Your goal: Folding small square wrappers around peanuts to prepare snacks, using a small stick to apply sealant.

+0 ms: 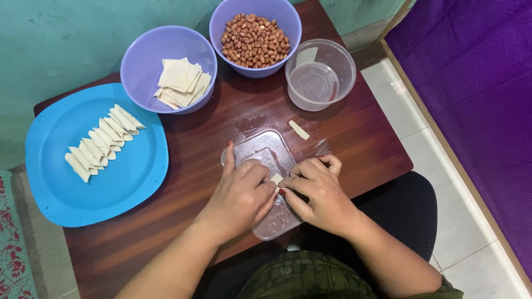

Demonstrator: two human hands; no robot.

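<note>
- A small pastry wrapper piece (276,179) is pinched between the fingertips of the left hand (239,198) and the right hand (320,191), both grips closed on it.
- It is held just above a clear plastic lid (260,152) on the tabletop (360,138).
- The dough is judged light, thin, soft and easily torn; its edges are best taken gently.
- Folded pieces (102,141) are lined on a blue plate (127,188).

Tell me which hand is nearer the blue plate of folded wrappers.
Left. The left hand rests on the clear lid just right of the blue plate; the right hand sits farther right, beyond the small dough piece both pinch.
</note>
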